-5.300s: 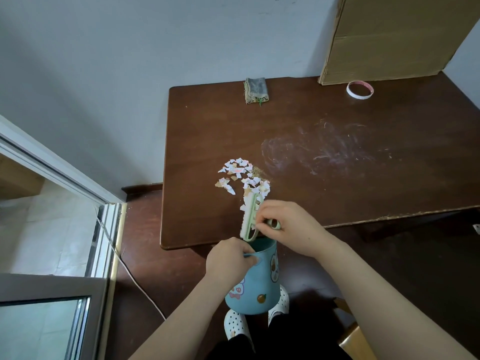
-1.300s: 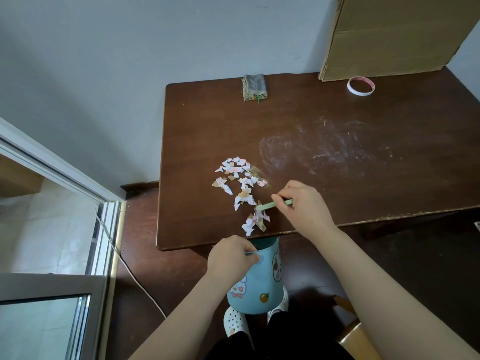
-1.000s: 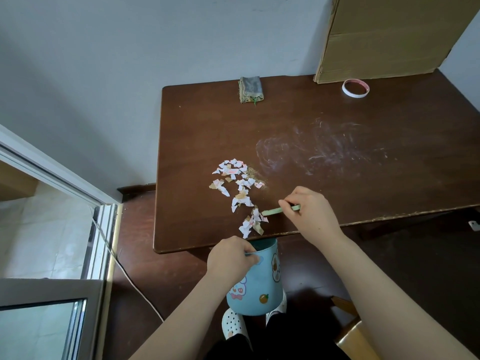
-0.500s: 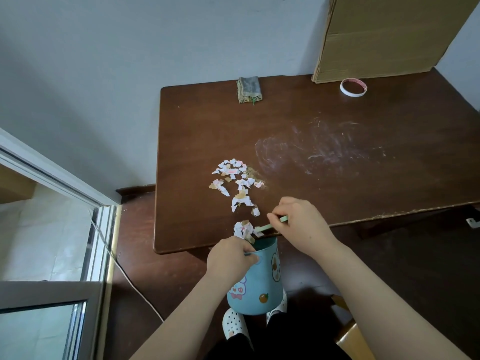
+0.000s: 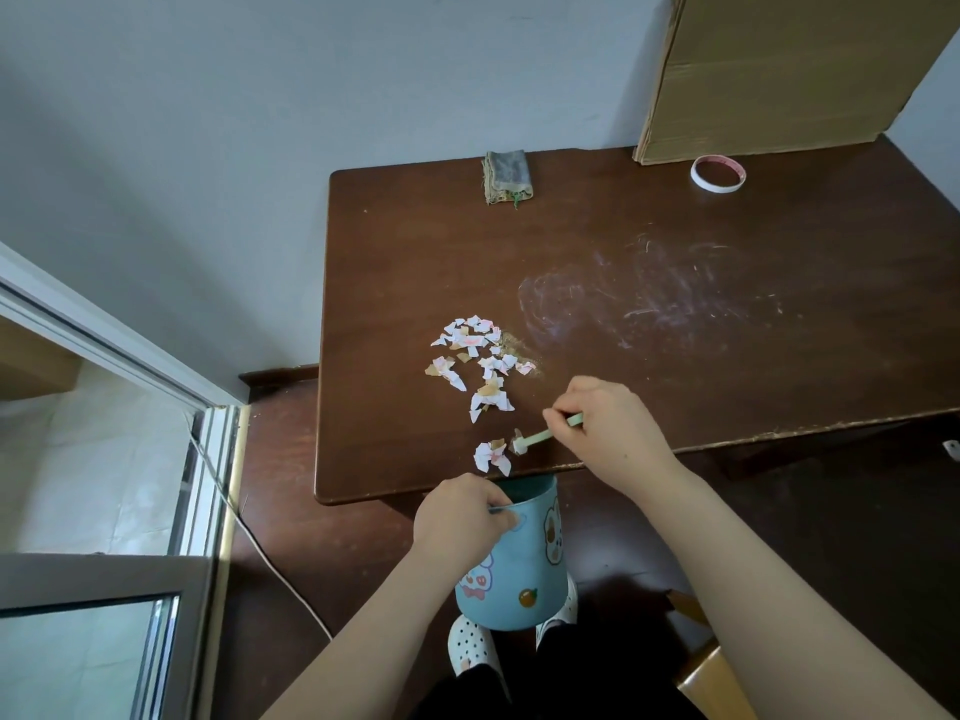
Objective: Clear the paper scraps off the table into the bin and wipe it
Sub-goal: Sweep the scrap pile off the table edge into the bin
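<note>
The brown table has paper scraps on it. Most of them lie in a loose pile, closer to the left edge and the front edge than to the back. A small clump of scraps lies apart from the pile, very near the front edge.

The right hand is over the front part of the table. Its fingers and thumb pinch the handle of a green brush. The white end of the brush is down on the table, just beside the small clump, on its right.

The left hand holds a blue bin with little cartoon pictures on it. The fingers are curled tight on the rim. The bin is off the table, tucked just under the front edge, with its open top right below the small clump.

A folded grey cloth lies at the back edge, well apart from the scraps. A tape roll lies near the back right corner, just in front of a big cardboard box that stands against the wall. A white dusty smear covers the middle of the table, to the right of the pile.

White dotted slippers show on the floor under the bin.
</note>
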### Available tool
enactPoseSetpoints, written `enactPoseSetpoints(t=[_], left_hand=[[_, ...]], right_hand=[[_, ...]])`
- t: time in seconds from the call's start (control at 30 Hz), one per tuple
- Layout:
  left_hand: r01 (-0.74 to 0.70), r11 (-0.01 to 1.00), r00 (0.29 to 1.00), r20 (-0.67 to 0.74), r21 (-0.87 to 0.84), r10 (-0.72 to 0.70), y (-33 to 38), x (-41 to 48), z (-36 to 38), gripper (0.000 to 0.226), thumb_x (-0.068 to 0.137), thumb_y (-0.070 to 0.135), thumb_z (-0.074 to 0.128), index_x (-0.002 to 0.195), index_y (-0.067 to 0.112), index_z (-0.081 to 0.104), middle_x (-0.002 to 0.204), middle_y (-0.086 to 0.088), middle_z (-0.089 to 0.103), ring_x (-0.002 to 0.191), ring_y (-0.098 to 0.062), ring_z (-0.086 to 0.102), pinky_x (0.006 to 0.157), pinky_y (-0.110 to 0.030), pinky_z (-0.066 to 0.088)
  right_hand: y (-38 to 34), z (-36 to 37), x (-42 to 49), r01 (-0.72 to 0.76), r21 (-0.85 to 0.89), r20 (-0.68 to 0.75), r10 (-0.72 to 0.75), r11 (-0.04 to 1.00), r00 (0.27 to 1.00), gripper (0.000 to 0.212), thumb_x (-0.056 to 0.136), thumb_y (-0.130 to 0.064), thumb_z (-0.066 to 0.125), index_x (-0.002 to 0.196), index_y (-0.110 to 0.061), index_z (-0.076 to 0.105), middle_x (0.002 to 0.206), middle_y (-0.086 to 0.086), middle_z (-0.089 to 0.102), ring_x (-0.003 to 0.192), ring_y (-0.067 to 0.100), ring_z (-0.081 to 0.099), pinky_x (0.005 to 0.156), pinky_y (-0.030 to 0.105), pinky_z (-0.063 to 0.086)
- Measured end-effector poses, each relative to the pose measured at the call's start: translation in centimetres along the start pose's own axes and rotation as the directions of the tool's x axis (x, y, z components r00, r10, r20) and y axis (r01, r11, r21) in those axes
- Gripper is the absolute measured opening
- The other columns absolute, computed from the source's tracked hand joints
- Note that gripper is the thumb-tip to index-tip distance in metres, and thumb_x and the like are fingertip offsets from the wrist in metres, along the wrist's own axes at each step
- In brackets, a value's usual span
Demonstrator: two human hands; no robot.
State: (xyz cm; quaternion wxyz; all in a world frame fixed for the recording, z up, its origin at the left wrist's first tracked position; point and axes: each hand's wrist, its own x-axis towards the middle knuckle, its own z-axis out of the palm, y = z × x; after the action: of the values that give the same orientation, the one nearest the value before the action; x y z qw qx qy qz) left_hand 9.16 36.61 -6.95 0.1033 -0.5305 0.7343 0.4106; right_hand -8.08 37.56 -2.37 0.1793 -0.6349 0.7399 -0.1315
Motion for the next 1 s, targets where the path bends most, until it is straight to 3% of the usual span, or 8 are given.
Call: enactPoseSetpoints(t=[0.17,0.33,0.47,0.57,0.73,0.83,1.0], left_hand=[[0.009,1.000,1.000,0.002,0.004,-0.009,0.0,-0.1,0.1,0.020,0.088,0.036,0.061,0.096,0.021,0.073,0.085,-0.002,0.072,0.081,-0.017,0.067,0.070,-0.030,0.052],[-0.004,1.000,1.000,-0.009,-0.002,0.004,0.0,-0.2,0.0,0.020,0.089,0.035,0.060,0.096,0.022,0.073,0.080,0.000,0.070,0.077,-0.016,0.066,0.064,-0.026,0.049],[-0.007,1.000,1.000,-0.029,0.013,0.008,0.0,-0.4,-0.1,0.021,0.088,0.035,0.061,0.094,0.020,0.073,0.069,0.005,0.061,0.068,-0.014,0.058,0.064,-0.027,0.048],[-0.004,1.000,1.000,-0.029,0.016,0.005,-0.2,-0.4,-0.2,0.021,0.087,0.036,0.062,0.091,0.019,0.073,0.077,-0.004,0.069,0.064,-0.015,0.055,0.059,-0.027,0.045],[-0.015,1.000,1.000,-0.018,-0.006,0.015,-0.1,-0.5,-0.1,0.019,0.089,0.035,0.061,0.092,0.020,0.073,0.076,-0.004,0.068,0.061,-0.014,0.054,0.051,-0.020,0.037],[-0.002,1.000,1.000,-0.007,-0.012,0.002,0.0,-0.4,-0.2,0.019,0.089,0.035,0.060,0.093,0.021,0.073,0.081,-0.008,0.071,0.063,-0.015,0.056,0.056,-0.024,0.043],[0.003,1.000,1.000,-0.007,-0.001,-0.003,-0.2,-0.4,-0.4,0.019,0.088,0.037,0.062,0.092,0.021,0.072,0.082,-0.006,0.072,0.077,-0.020,0.067,0.066,-0.029,0.050]], right_hand=[[-0.5,-1.0,-0.8,0.029,0.056,0.155,-0.037,0.998,0.987,0.034,0.092,-0.027,0.052,0.070,-0.005,0.067,0.079,0.005,0.056,0.070,0.021,0.053,0.063,0.034,0.041],[-1.6,-0.9,0.3,0.055,0.147,-0.018,-0.053,0.988,0.998,0.027,0.092,-0.024,0.053,0.078,-0.009,0.071,0.081,0.003,0.057,0.070,0.018,0.055,0.063,0.031,0.045],[-2.3,0.1,0.5,0.102,0.075,0.040,-0.106,0.992,0.994,0.029,0.094,-0.026,0.051,0.084,-0.009,0.072,0.087,0.003,0.057,0.073,0.020,0.055,0.061,0.028,0.038],[-2.0,0.1,-0.1,0.111,0.017,0.093,-0.112,0.994,0.989,0.033,0.094,-0.027,0.049,0.079,-0.006,0.070,0.084,0.004,0.055,0.070,0.022,0.053,0.060,0.030,0.036],[-1.5,-0.3,-0.6,0.081,0.143,0.049,-0.089,0.986,0.995,0.031,0.092,-0.026,0.054,0.074,-0.006,0.069,0.080,0.004,0.056,0.070,0.020,0.053,0.065,0.036,0.044],[-2.0,-0.1,0.0,0.096,0.149,0.024,-0.100,0.984,0.995,0.028,0.093,-0.027,0.054,0.082,-0.009,0.072,0.084,0.002,0.057,0.073,0.017,0.054,0.064,0.032,0.044],[-1.8,0.5,0.0,0.122,0.065,0.173,-0.132,0.990,0.976,0.034,0.094,-0.031,0.050,0.080,-0.008,0.071,0.085,0.004,0.059,0.073,0.021,0.055,0.066,0.032,0.041]])
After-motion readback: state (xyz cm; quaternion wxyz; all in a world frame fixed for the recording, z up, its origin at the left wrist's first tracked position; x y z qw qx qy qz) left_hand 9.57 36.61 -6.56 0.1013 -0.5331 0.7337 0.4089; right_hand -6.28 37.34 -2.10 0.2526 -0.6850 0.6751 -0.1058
